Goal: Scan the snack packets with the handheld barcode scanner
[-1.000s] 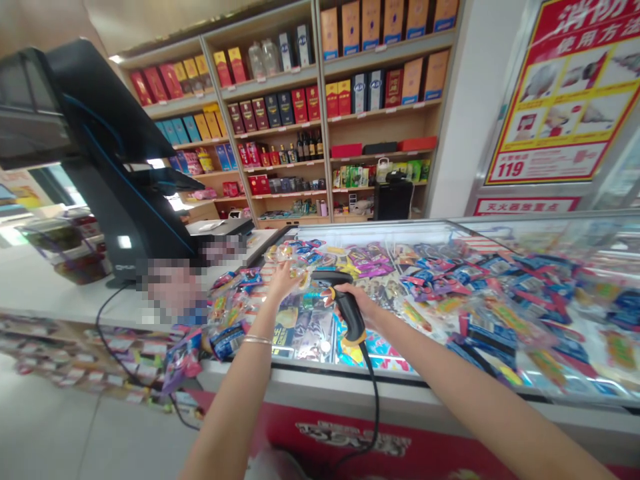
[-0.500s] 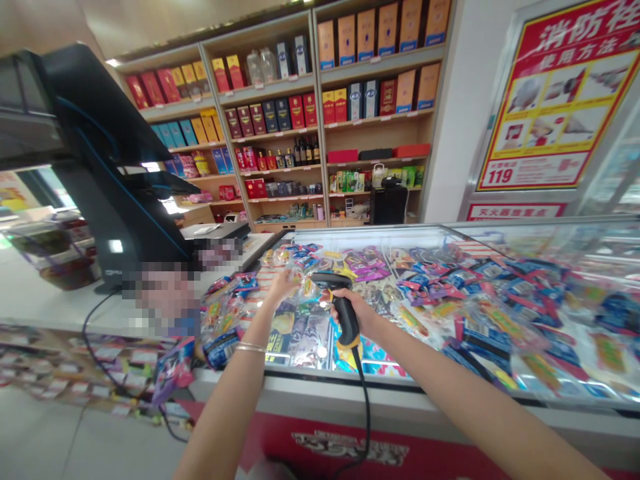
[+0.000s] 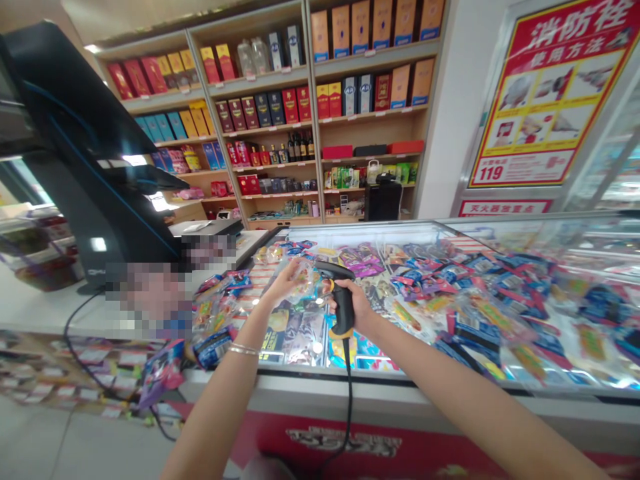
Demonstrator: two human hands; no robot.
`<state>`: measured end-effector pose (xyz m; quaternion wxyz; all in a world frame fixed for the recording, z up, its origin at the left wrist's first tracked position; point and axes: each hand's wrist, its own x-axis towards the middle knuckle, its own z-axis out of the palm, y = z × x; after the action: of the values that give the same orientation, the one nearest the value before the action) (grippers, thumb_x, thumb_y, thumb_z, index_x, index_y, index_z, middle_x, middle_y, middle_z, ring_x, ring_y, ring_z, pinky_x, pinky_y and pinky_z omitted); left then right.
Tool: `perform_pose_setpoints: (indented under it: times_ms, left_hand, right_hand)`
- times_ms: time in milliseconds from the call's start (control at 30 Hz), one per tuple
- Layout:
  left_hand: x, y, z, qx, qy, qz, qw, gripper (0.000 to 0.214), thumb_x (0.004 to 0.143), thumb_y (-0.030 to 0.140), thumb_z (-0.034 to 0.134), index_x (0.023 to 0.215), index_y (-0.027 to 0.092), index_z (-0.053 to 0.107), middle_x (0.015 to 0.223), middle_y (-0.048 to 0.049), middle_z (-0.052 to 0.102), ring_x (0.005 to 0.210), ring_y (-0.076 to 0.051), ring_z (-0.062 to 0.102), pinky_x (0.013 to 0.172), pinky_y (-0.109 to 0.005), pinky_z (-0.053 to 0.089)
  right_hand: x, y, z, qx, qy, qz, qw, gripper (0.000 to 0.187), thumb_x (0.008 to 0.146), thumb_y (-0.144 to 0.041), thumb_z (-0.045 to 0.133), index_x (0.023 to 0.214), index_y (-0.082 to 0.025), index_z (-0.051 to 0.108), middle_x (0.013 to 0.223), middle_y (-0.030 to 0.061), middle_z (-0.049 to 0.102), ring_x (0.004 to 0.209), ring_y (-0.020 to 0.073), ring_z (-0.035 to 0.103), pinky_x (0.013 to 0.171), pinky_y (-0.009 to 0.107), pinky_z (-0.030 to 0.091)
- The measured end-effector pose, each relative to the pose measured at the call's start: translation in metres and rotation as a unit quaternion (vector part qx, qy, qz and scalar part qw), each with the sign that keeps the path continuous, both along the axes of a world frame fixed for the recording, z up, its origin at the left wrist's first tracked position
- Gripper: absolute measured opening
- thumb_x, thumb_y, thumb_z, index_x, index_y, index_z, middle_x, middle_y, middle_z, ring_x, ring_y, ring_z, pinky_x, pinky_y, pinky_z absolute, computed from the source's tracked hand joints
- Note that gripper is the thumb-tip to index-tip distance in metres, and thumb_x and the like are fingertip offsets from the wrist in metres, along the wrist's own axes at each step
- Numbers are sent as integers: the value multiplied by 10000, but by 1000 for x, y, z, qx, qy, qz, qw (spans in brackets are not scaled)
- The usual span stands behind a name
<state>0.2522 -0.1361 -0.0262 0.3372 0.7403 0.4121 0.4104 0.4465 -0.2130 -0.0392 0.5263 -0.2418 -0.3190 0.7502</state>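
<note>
My right hand (image 3: 362, 309) is wrapped round the handle of a black and yellow barcode scanner (image 3: 344, 312). The scanner's head points left, close to a clear plastic snack packet (image 3: 306, 280). That packet is pinched in the fingers of my left hand (image 3: 281, 285); its print is too blurred to read. Both hands are above a glass-topped freezer (image 3: 295, 373), on which many snack packets lie. Blue and pink packets (image 3: 425, 277) and clear ones with a yellow-green label (image 3: 490, 317) are spread to the right. Purple packets (image 3: 363, 259) lie behind the scanner.
A black checkout terminal (image 3: 95, 167) stands on the white counter (image 3: 35, 317) at left. The scanner's cable (image 3: 349, 393) hangs over the freezer's front edge. Shelves (image 3: 265, 127) of boxes and bottles line the back wall. A red and yellow poster (image 3: 545, 100) hangs at right.
The view has shifted slightly right. My left hand has turned, and the packet in it shows more plainly beside the scanner's head. The scanner stays in my right hand, its handle now more upright.
</note>
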Motion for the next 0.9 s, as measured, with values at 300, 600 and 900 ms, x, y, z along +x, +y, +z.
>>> perform_pose_setpoints:
  times_ms: [300,600,900]
  left_hand:
    - [9,-11,4,-73,-13,-26,997,650,634,125,595,1269,240,512,1032,-46,636,876,-194,601,623,-247,517]
    - [15,-14,2,-71,6,-8,997,677,631,129,575,1290,259,493,1030,-36,645,841,-196,602,538,-225,519]
    - [10,-6,-4,-19,43,8,999,648,664,129,567,1300,236,498,957,-21,646,822,-170,592,674,-255,512]
  right_hand:
    - [-2,4,-5,-40,0,1,999,171,703,-297,549,773,-155,610,600,1,590,406,89,456,412,217,386]
    - [-2,8,-8,-57,31,-14,998,155,714,-316,568,728,-162,573,592,-23,555,398,72,437,393,203,373]
    - [-2,7,-7,-68,38,-10,997,140,724,-278,523,736,-150,577,573,-20,556,385,79,452,382,207,378]
